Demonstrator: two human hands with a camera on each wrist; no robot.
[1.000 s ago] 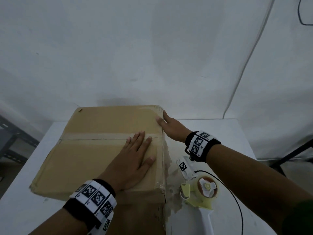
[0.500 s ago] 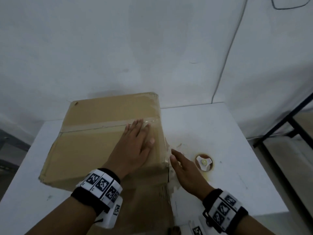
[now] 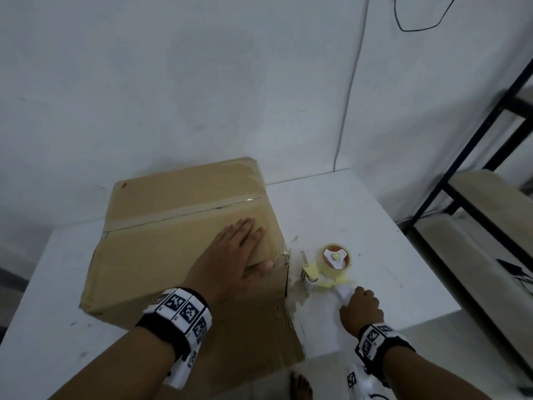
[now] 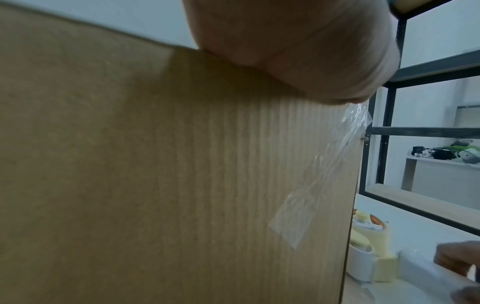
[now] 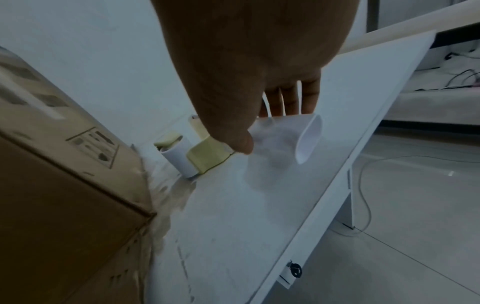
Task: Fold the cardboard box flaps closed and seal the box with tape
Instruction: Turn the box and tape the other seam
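The cardboard box (image 3: 161, 249) sits on the white table (image 3: 383, 226) with its top flaps folded shut and a tape strip (image 3: 184, 212) along the seam. My left hand (image 3: 245, 246) lies flat on the box top near its right front corner, with the thumb at the edge. In the left wrist view a crinkled clear tape piece (image 4: 311, 195) clings to the box side (image 4: 155, 174). The tape dispenser (image 3: 331, 262) lies on the table right of the box. My right hand (image 3: 359, 300) curls round its white handle (image 5: 283, 139); the yellow body (image 5: 205, 158) points toward the box (image 5: 64, 185).
A black metal rack (image 3: 461, 174) with wooden shelves stands to the right of the table. The table's right front edge (image 5: 363, 144) runs close beside my right hand. A cable (image 3: 350, 90) hangs down the wall behind, and a bare foot (image 3: 300, 383) shows below.
My right hand left the box's far right corner, came back toward me and gripped the dispenser handle. My left hand slid toward the box's near right corner. The head view swung right.
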